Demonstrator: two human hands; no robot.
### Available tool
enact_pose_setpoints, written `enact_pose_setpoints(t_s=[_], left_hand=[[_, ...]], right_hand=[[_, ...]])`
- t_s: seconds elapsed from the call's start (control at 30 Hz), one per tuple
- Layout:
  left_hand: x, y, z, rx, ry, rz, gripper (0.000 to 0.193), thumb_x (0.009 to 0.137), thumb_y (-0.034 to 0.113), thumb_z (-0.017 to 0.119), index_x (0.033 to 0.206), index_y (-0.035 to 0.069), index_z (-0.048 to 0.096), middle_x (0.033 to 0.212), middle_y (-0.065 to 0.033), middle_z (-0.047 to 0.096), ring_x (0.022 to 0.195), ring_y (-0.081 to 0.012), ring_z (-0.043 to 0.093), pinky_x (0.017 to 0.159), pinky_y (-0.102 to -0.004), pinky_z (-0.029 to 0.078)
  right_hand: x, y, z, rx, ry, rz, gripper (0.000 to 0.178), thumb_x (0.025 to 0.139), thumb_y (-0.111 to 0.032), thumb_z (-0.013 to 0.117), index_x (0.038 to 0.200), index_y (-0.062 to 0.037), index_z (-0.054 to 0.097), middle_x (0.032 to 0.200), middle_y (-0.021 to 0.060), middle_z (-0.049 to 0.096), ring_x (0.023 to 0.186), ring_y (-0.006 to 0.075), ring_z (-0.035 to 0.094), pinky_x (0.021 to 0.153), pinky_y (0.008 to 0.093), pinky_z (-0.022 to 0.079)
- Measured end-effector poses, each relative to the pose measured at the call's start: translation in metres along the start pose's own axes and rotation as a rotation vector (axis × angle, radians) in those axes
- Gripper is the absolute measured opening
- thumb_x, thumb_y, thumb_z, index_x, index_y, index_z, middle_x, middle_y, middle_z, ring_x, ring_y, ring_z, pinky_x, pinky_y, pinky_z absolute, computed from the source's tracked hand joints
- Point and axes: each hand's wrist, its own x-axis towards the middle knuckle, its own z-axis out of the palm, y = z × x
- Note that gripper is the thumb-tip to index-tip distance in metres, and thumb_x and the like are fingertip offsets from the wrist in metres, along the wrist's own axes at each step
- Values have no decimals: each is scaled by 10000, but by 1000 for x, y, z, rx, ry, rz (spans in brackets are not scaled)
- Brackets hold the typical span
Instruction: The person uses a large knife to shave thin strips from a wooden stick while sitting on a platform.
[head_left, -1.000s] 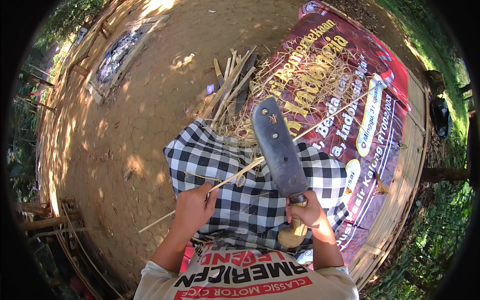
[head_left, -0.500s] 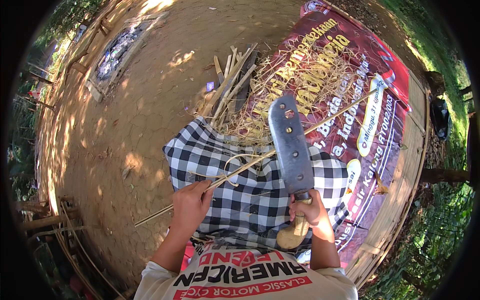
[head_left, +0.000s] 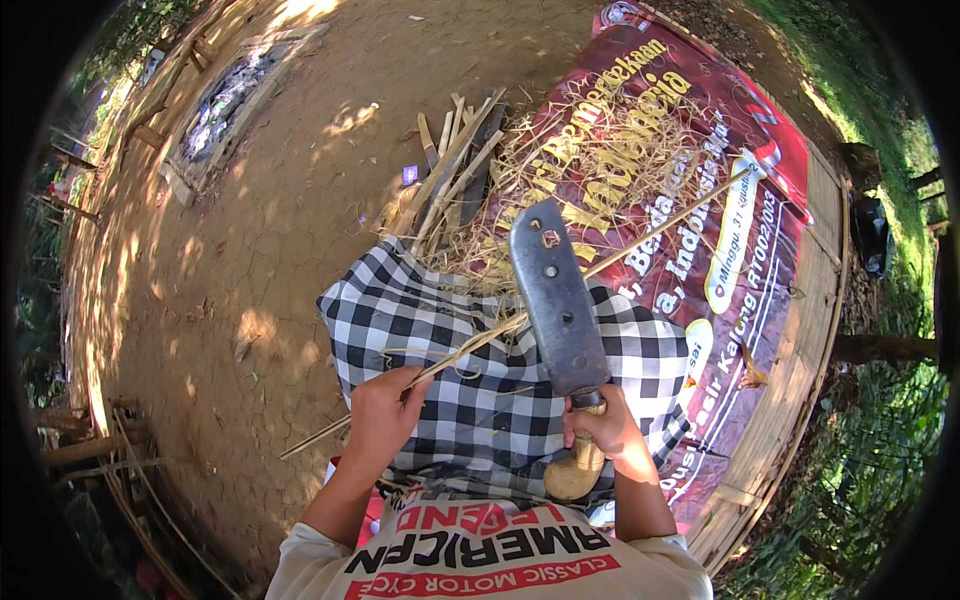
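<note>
A long thin bamboo strip (head_left: 670,221) runs slantwise from beyond my left hand up to the right, over my lap. My left hand (head_left: 384,415) is closed on it near its lower end, thumb and fingers pinching. In my right hand (head_left: 608,425) is the wooden handle (head_left: 572,474) of a broad machete (head_left: 560,305), its dark blade pointing up and away. The blade crosses the strip, hiding a short part of it; I cannot tell how deeply the edge bites. Peeled fibres curl off the strip between hand and blade. A black-and-white checked cloth (head_left: 450,425) covers my lap.
Ahead, a red printed banner (head_left: 690,300) lies on a bamboo platform (head_left: 790,390), with pale shavings (head_left: 610,160) heaped on it. Several split wood pieces (head_left: 455,170) lie beside the shavings. Cracked bare earth (head_left: 230,270) spreads to the left, with a framed ash pit (head_left: 215,125) farther off.
The machete has shifted left along the strip toward my left hand, its tip leaning more to the left. My left hand keeps its hold, nearly still. The whole view has drifted slightly.
</note>
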Motion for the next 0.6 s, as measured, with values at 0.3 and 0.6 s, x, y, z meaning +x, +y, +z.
enact_pose_setpoints(t_s=[0.3,0.6], left_hand=[[6,5,11,-277,-117,-60,161,903,144,610,910,-12,650,578,-114,522,467,-179,447,468,-311,361],[-1,-1,2,-513,-226,-220,211,955,171,553,927,-7,662,578,52,398,556,-31,331,503,-217,276]], right_hand=[[7,15,21,55,-93,-26,135,726,68,576,855,37,550,666,102,578,538,180,596,514,301,494],[11,1,35,38,201,-323,117,763,54,672,811,23,570,684,58,601,563,130,595,534,255,479]])
